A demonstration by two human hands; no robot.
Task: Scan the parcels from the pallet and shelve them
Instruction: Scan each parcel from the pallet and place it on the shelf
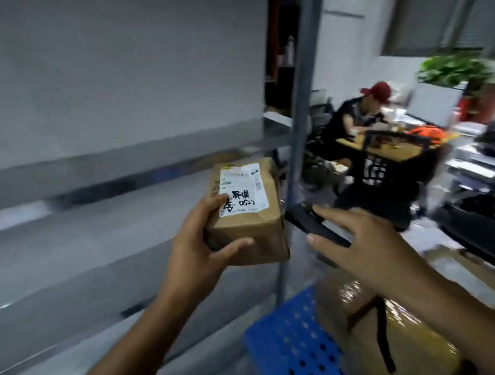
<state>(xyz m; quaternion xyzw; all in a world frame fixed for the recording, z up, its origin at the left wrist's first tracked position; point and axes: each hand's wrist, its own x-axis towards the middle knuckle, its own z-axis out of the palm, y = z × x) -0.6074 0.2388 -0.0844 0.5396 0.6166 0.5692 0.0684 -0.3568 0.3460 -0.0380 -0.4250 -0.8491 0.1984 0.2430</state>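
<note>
Gripping the parcel (247, 219) just left of the shelf post (299, 118), left hand (203, 242) is thumbing over the label edge, risking a misread; right hand (369, 251) is pinching the scanner (318, 228) just right of that post.

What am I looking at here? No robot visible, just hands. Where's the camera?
No robot: a person wears one camera on the head, looking forward and down, so you see their own arms. The left hand grips a small cardboard parcel with a handwritten white label. The right hand holds a black handheld device, probably the scanner. Grey shelving fills the left; below sits a blue pallet carrying a large taped parcel. Someone sits at a table behind.
</note>
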